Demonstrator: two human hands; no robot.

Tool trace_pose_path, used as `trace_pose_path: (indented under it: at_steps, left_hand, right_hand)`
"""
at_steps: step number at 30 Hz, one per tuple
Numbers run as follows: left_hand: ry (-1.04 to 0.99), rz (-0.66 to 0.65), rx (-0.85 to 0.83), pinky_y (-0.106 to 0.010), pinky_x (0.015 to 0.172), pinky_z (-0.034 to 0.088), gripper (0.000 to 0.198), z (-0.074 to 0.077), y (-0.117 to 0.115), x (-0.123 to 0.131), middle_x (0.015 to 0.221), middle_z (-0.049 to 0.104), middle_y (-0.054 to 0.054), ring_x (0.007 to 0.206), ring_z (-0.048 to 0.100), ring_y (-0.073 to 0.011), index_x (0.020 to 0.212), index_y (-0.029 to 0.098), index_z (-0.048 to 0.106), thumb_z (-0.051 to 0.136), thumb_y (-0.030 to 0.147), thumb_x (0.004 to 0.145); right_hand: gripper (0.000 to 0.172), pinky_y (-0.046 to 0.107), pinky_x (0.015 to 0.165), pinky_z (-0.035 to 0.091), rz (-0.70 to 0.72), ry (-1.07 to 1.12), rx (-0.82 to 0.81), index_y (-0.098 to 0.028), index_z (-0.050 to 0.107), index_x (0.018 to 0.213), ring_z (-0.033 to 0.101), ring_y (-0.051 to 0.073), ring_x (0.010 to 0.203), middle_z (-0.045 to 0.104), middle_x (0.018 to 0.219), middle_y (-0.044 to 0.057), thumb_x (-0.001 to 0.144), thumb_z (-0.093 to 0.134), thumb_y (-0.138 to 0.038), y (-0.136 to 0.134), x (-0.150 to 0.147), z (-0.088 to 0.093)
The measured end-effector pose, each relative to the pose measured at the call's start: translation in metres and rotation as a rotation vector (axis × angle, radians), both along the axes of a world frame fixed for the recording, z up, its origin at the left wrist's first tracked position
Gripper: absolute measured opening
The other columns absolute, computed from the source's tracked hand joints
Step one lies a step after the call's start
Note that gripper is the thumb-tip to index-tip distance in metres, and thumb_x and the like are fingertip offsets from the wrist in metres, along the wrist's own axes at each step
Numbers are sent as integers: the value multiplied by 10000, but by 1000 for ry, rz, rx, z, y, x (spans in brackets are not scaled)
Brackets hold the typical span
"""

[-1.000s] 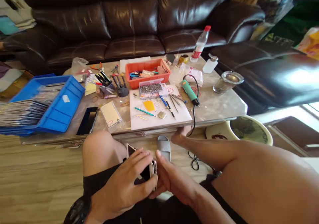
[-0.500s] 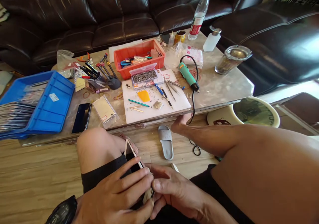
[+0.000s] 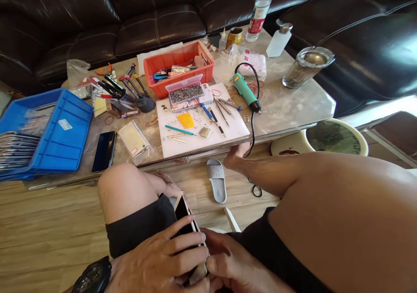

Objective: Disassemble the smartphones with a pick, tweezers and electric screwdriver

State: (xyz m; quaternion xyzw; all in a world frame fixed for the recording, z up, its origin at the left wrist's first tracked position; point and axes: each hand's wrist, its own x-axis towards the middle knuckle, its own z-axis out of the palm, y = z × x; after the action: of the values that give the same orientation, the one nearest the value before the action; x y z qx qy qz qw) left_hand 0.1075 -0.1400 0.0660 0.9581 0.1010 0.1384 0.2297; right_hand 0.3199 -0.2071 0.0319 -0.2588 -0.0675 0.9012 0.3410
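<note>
Apparently mid-work, the left hand [image 3: 163,258] and right hand [image 3: 236,260] grip a dark-screened phone [image 3: 183,215], with what is done and what remains not discernible.

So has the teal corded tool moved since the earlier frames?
No: the teal corded tool keeps its place beside the white mat; the view itself shifted.

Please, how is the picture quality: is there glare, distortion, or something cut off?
Head view: pale glare on the dark sofa, strongest at far right; head view: the right leg looks stretched, perhaps by a wide lens; head view: bottle cut at the top, left hand and right hand at the bottom; head view: dark phone shows little detail.
</note>
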Motion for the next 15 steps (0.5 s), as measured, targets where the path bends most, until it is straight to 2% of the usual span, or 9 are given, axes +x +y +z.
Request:
trace_pose_path:
  at_steps: [3,4,6,7,8,11,12,15]
  left_hand:
    - [36,47,-68,-522,1236,403,603,4,-4,-1,1312,754,-61,1371,614,-238,1380,242,546,660,-14,846]
    - [33,116,-111,-509,1218,431,606,3,-7,-1,1337,742,-90,1375,610,-242,1403,217,520,614,-23,854]
    - [-21,339,-199,-442,1148,523,579,-2,-17,0,1337,736,-135,1345,637,-239,1419,185,506,543,-14,877]
    - [-80,470,-224,-398,1099,569,539,-7,-23,2,1303,751,-139,1320,656,-233,1401,183,525,534,-3,894]
    - [-145,538,-234,-363,1054,602,488,-12,-29,4,1248,773,-128,1292,677,-229,1349,194,569,545,1,901]
    - [-263,576,-305,-369,1038,615,402,-26,-43,13,1160,793,-99,1290,676,-244,1222,215,651,558,-21,910]
    - [-299,626,-361,-362,1038,613,394,-29,-45,16,1167,788,-91,1279,681,-235,1214,224,659,546,-21,926]
    - [-484,960,-526,-301,1018,605,309,-33,-38,26,1232,744,-63,1213,703,-183,1190,262,675,555,59,990]
  right_hand:
    - [613,260,762,553,16,-148,32,-219,680,1332,695,165,874,723,1113,59,742,809,-322,2,0,-1]
    - [623,256,758,548,14,-199,33,-223,679,1330,692,167,882,728,1089,48,725,805,-299,3,0,-1]
    - [641,272,779,552,4,-264,39,-228,668,1342,688,175,908,735,1045,33,714,788,-282,6,-2,-1]
    - [652,291,798,558,-4,-278,41,-231,657,1359,689,183,924,736,1044,32,721,782,-286,8,-4,-1]
    - [665,310,817,561,-9,-286,42,-235,639,1385,692,189,939,738,1056,33,736,776,-295,8,-5,-2]
    - [726,363,881,561,-23,-285,30,-238,581,1462,703,216,995,744,1094,43,765,768,-320,9,-10,-7]
    - [743,375,899,558,-24,-278,32,-241,570,1474,707,222,1001,747,1105,45,763,767,-318,9,-11,-9]
    - [731,397,936,543,-38,-275,58,-248,593,1451,712,231,1010,746,1145,50,741,766,-290,15,-14,-12]
